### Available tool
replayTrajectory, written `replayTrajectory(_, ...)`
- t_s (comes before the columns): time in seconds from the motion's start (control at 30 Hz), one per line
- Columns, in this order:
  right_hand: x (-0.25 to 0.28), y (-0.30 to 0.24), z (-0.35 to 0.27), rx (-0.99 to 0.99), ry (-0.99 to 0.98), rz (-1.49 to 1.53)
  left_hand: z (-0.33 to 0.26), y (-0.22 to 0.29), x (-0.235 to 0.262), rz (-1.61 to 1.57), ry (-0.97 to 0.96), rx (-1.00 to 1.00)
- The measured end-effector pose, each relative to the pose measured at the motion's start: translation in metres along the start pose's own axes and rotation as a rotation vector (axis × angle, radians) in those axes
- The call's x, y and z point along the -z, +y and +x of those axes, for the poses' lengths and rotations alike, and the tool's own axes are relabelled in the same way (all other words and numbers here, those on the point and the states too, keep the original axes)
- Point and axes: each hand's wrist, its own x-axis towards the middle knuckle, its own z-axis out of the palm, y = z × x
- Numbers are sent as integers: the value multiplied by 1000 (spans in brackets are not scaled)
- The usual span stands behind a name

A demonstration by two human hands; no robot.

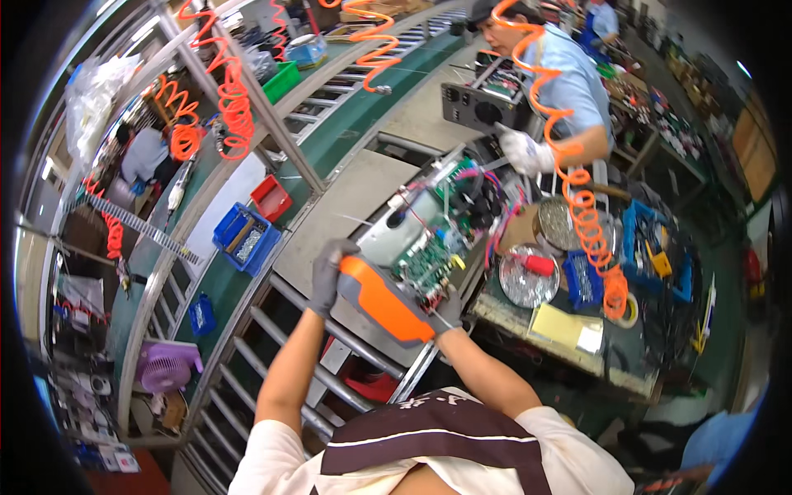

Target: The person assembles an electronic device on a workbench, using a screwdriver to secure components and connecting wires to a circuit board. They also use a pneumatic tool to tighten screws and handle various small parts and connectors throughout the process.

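Note:
An opened electronic unit with an orange and grey end panel [384, 300] lies on the conveyor in front of me. Its green circuit board [429, 268], a pale casing part [406, 225] and loose coloured wires [495, 206] are exposed. My left hand [328, 276], in a grey glove, is closed round the panel's left upper corner. At the panel's right end is my right hand [450, 312], also gloved, with its fingers closed along the edge beside the board. The panel and unit hide part of these fingers.
Across the line, a co-worker's white-gloved hand [526, 153] is near another unit with a dark panel [478, 106]. On the right bench are a round tray of screws [528, 289], a red-handled screwdriver [538, 264] and blue bins [584, 279]. Orange coiled hoses [569, 165] hang overhead. Metal rollers [280, 351] lie nearer me.

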Motion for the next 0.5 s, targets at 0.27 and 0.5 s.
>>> replayTrajectory(0.27,31,-69,17,-175,134,-203,-3,15,-59,100,157,-16)
replayTrajectory(0.5,-3,-108,-26,-320,-38,-187,-19,29,-90,229,159,-17)
